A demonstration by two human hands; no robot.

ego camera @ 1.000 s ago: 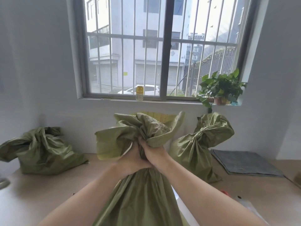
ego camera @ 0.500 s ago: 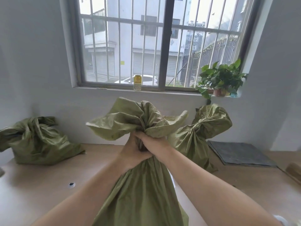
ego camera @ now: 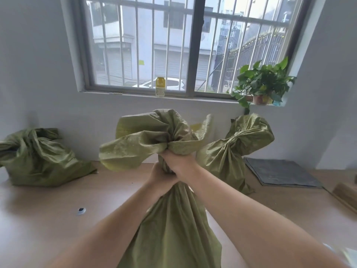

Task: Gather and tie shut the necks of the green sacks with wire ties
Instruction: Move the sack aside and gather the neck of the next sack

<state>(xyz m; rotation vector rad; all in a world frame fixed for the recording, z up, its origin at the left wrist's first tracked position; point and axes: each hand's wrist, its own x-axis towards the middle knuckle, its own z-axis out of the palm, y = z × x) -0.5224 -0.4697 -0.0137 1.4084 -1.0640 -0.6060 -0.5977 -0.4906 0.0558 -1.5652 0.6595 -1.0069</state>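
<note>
The slumped sack [ego camera: 38, 159] lies well to the left of the held sack [ego camera: 173, 225], on its side, with its crumpled mouth pointing left. The held sack stands upright in the middle of the table [ego camera: 48, 229]. Its long axis runs from the near edge up to a gathered neck, and its loose mouth flares open above the neck to the left and right.

The left hand [ego camera: 160, 177] is wrapped round that neck with its fingers curled tight. The right hand [ego camera: 180, 163] clamps the neck just above it, directly under the flare, and the two hands touch.

The tied sack [ego camera: 228, 157] stands just right of the held sack and behind it. It is upright and leans slightly, its neck is cinched, and its top fans out above. The tie itself is too small to make out. All three sacks are opaque, so I cannot tell what is in them.

On the pale wooden table, a small round disc [ego camera: 81, 210] lies left of the held sack. A stack of grey sheets [ego camera: 280, 173] lies flat to its right, beyond the tied sack, and a wooden piece [ego camera: 345, 192] sits further right at the edge.

A barred window [ego camera: 193, 45] is set in the white wall behind the held sack. On its sill a yellow jar [ego camera: 160, 87] stands nearly straight above the held sack, and a potted plant [ego camera: 262, 84] stands to the right.
</note>
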